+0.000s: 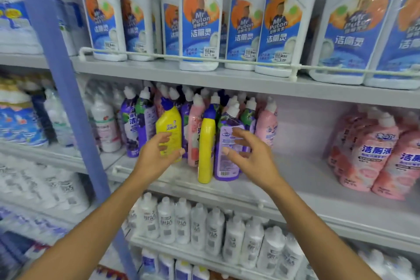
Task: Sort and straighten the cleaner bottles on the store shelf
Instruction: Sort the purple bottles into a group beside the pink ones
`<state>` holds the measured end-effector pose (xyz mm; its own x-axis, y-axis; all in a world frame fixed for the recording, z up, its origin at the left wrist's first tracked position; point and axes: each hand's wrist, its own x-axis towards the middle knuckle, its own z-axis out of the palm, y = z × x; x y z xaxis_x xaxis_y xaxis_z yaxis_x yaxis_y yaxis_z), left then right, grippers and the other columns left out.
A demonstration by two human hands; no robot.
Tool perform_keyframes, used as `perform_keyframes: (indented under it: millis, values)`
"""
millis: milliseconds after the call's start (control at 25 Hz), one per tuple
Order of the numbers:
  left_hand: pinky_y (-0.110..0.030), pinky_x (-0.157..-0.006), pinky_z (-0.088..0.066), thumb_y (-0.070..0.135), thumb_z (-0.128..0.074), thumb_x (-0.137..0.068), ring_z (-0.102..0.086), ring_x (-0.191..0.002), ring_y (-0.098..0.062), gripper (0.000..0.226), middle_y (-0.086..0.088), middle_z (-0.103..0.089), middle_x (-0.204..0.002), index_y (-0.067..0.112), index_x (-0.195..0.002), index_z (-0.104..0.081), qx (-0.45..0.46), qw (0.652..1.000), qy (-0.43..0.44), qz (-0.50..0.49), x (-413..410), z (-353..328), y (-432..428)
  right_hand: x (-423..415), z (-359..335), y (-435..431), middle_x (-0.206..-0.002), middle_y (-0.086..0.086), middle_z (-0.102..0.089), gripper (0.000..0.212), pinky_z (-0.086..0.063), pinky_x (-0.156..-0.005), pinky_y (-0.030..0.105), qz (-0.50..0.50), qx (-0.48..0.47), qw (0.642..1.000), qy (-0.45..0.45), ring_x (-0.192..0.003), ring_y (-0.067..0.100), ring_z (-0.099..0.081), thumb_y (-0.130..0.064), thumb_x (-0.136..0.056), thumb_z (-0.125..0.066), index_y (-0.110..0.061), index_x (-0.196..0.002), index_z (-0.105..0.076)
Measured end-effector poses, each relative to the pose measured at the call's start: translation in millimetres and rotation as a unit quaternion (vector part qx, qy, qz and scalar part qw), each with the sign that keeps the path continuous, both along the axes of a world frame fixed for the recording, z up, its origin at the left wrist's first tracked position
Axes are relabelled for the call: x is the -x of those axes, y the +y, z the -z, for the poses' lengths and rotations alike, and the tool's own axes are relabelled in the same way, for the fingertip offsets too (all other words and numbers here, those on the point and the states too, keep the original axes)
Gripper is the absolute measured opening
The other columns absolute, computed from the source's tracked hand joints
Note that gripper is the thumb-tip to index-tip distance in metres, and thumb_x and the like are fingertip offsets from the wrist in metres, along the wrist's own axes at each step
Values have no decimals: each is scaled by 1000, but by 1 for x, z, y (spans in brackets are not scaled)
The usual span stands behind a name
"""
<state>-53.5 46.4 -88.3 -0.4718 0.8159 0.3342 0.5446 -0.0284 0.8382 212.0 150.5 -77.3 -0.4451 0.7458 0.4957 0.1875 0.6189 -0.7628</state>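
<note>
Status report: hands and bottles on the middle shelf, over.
Left hand open before yellow bottle. Right hand open before purple bottle. Second yellow bottle stands between them.

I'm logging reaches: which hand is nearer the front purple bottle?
Right. The right hand is spread in front of the purple bottle, covering part of its label; the left hand is farther left, in front of the labelled yellow bottle.
</note>
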Motion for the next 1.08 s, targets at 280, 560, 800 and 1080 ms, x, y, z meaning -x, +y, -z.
perform_keyframes:
  millis: [280,560,800,1080]
  values:
    - [-48,-89,-56,34,-90,-70,-65,-94,-28,59,-7,-68,-104,12,-118,-64,-35,993,15,-110,49,-43,62,-37,-35,87,-123,2,-70,59,-53,-74,14,200,-27,976,83,-101,15,-68,-25,-80,-87,-15,-133,-63]
    - [-44,-86,-58,52,-81,-65,-68,-96,-23,62,-1,-71,-106,20,-116,-65,-54,991,59,-111,57,-36,68,-26,-23,106,-111,-5,-64,85,-43,-84,22,226,-30,973,23,-99,13,-61,-36,-68,-89,-22,-142,-49]
    - [-33,-85,-57,36,-76,-78,-69,-97,-22,44,-3,-73,-110,15,-116,-69,-115,987,109,11,2,-80,92,-23,-23,107,-109,0,-63,83,-45,-82,27,246,-26,969,-6,-95,25,-65,-24,-74,-90,-17,-144,-46]
    - [-41,-81,-55,27,-62,-79,-68,-97,-35,34,-13,-74,-105,16,-111,-67,-50,992,111,-10,-8,-79,130,-36,-30,77,-114,-7,-65,82,-58,-87,35,214,18,977,-13,-100,17,-68,-23,-75,-91,-29,-144,-47]
